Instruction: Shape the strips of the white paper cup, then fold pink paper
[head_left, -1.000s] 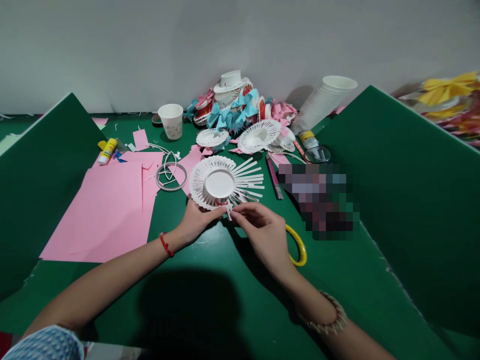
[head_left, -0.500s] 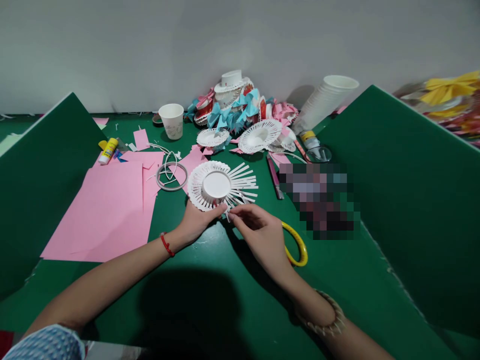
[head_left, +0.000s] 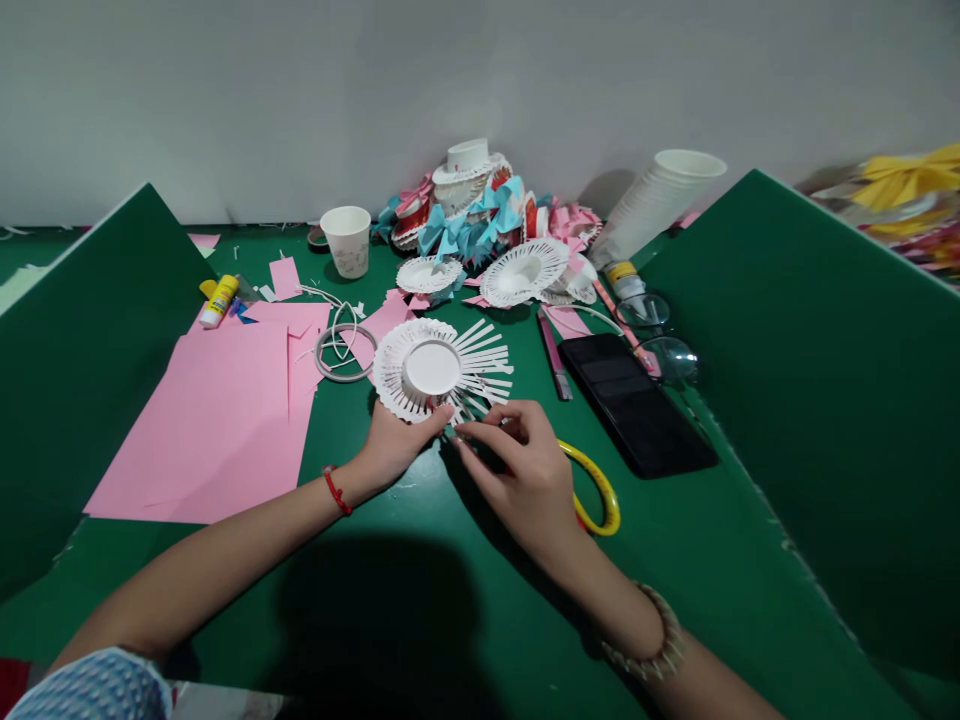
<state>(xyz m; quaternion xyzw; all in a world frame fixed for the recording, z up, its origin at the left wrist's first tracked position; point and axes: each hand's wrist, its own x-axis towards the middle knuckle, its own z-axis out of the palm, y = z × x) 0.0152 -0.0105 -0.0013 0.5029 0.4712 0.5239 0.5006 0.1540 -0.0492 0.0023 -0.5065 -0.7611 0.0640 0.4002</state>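
And here's the change on my feed: half a second ago the right hand (head_left: 529,475) had thumb and forefinger pinched on a small white strip end at the near edge; now that end no longer sticks out, and the fingertips look slightly parted. I can't tell whether they touch paper. Over on the right, the phone (head_left: 637,403) and the glasses (head_left: 667,358), a blocky blur before, come through clear.

The cut paper cup (head_left: 433,368) sits bottom up, its strips flared outward, a shade further left than a second ago. I see the left hand (head_left: 401,440) clamped on its near edge, thumb on top, other fingers tucked beneath. The right fingertips are just beside that thumb, close to the near strips. Loose strips (head_left: 486,366) fan out to the right; the left side is folded into a scalloped edge.

Now the containers: one white cup (head_left: 347,245) stands upright at the back, and from this angle I can't see its floor. The cup stack (head_left: 645,215) leans right, many cups nested inside one another. The yellow-banded bottle (head_left: 624,280) hides its contents from me.
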